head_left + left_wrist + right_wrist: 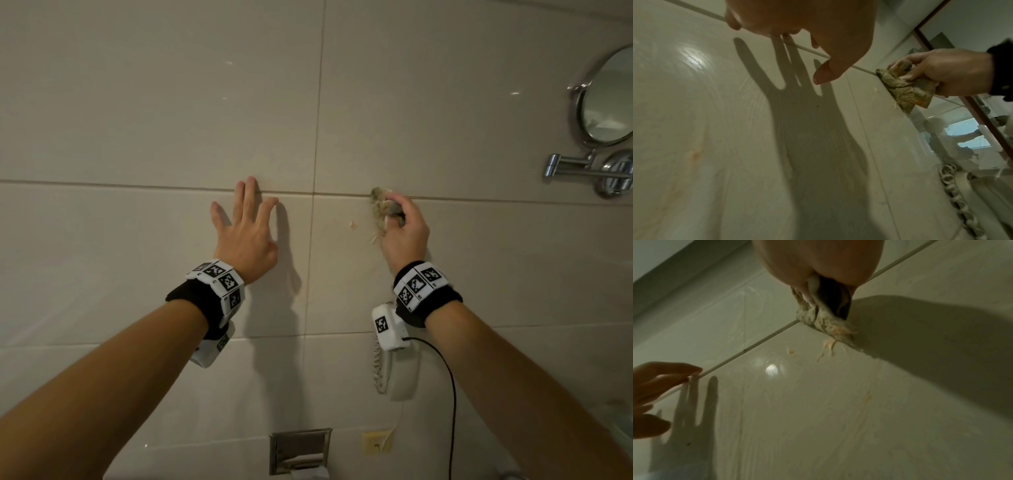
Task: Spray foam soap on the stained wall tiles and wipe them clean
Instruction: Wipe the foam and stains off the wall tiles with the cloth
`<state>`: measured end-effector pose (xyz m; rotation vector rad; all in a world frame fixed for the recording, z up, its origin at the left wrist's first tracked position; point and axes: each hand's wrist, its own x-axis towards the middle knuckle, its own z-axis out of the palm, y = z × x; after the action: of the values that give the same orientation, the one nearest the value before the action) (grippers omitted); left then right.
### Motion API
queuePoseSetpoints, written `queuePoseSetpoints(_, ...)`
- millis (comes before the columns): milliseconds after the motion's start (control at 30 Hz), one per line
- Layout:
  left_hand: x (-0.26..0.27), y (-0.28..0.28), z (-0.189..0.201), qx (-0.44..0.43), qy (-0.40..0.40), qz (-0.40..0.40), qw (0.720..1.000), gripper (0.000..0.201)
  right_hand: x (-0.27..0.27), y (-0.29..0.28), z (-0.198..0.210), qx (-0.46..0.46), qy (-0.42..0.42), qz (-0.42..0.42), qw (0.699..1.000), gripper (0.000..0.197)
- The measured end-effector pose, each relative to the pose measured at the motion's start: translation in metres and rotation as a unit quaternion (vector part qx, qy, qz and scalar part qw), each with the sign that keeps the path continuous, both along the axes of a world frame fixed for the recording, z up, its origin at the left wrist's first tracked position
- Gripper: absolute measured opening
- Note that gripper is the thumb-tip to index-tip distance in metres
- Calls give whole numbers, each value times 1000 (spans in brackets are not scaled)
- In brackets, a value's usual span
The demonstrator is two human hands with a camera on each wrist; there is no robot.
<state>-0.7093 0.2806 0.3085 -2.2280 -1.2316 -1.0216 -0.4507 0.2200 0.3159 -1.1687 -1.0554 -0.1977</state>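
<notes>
My right hand (pixel 404 226) grips a crumpled, dirty beige cloth (pixel 381 205) and presses it against the beige wall tiles (pixel 479 260) right at the horizontal grout line. The cloth (pixel 906 91) shows folded and stained in the left wrist view, and the cloth (pixel 818 318) bunched under my fingers in the right wrist view. Small orange smears (pixel 351 224) and smears (pixel 828 345) sit on the tile just left of and below the cloth. My left hand (pixel 245 222) lies flat on the wall, fingers spread, fingertips at the same grout line. No foam soap bottle is in view.
A round chrome mirror (pixel 606 99) on a swing arm (pixel 579 168) juts from the wall at the upper right. A white wall phone (pixel 402 373) with a coiled cord hangs below my right wrist. A metal paper holder (pixel 299 448) and a socket (pixel 376 442) sit low on the wall.
</notes>
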Motion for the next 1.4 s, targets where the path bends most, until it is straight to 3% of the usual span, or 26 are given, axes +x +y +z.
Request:
queuePoseSetpoints(267, -5, 0, 2, -7, 16, 6, 1000, 76, 20, 0, -7, -15, -69, -128, 989, 41)
queuePoseSetpoints(567, -8, -1, -5, -11, 3, -4, 1000, 78, -28, 15, -23, 12, -168, -142, 975, 47)
queuePoseSetpoints(900, -32, 0, -34, -24, 6, 7, 1000, 78, -89, 31, -136, -61, -390, -116, 911, 39)
queuePoseSetpoints(1000, -36, 0, -40, -32, 13, 4, 999, 78, -88, 29, -161, -101, -442, -86, 887, 49)
queuePoseSetpoints(1267, -42, 3, -37, -29, 11, 5, 1000, 82, -82, 35, -57, -26, -405, -127, 905, 39)
queuePoseSetpoints(1400, -35, 1, -43, -35, 19, 1, 999, 83, -94, 32, -99, -36, -472, -71, 878, 34)
